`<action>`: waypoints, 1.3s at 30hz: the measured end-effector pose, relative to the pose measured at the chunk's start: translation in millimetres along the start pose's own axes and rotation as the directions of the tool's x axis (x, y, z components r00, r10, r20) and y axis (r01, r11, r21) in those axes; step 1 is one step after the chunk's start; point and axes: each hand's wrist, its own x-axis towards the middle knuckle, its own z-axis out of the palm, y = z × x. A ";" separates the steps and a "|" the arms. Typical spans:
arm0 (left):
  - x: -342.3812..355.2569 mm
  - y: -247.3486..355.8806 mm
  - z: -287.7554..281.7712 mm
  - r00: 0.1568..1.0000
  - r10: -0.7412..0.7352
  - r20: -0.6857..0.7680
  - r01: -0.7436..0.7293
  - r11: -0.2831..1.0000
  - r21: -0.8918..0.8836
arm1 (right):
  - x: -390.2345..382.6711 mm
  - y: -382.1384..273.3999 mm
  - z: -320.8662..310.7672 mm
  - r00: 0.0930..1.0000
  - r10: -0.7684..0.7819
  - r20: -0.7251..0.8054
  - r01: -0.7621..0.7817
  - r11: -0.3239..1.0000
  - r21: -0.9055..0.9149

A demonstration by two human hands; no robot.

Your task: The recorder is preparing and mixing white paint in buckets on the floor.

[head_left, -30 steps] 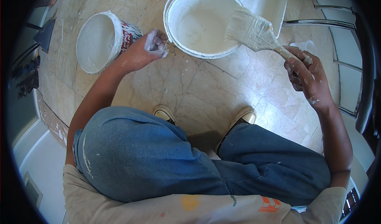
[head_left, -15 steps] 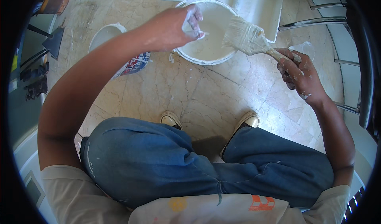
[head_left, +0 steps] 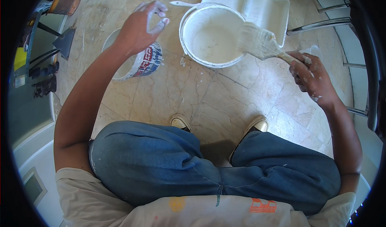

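The wide paintbrush, its bristles coated in off-white paint, is at the right side of the large white bucket. Its bristles overlap the bucket's rim in the view; whether they touch it cannot be told. The right hand has its grip clamped on the brush handle; dried paint marks the knuckles and wrist.

The large bucket stands upright on the tiled floor and contains off-white paint. Just beyond it lies a white tray, partly hidden by the bucket. A white-handled tool is at the bucket's far left edge.

The left hand is to the left, in front of the smaller bucket in the view; its grip stands apart, thumb clear of the fingers, and the fingertips are whitened. The smaller bucket has a red and blue printed side. A clear plastic container shows partly behind the right hand.
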 end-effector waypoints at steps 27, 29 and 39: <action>-117.0 -13.5 47.0 0.873 -0.477 0.104 0.368 0.782 0.504 | -3.9 0.3 8.9 0.994 0.095 -0.051 -0.094 0.995 0.032; -110.3 -9.8 42.4 0.872 -0.480 0.098 0.378 0.787 0.488 | -5.4 1.7 9.0 0.994 0.099 -0.053 -0.098 0.995 0.027; -85.6 -13.3 38.5 0.884 -0.467 0.012 0.426 0.816 0.392 | -1.5 3.0 9.6 0.994 0.089 -0.071 -0.087 0.996 0.026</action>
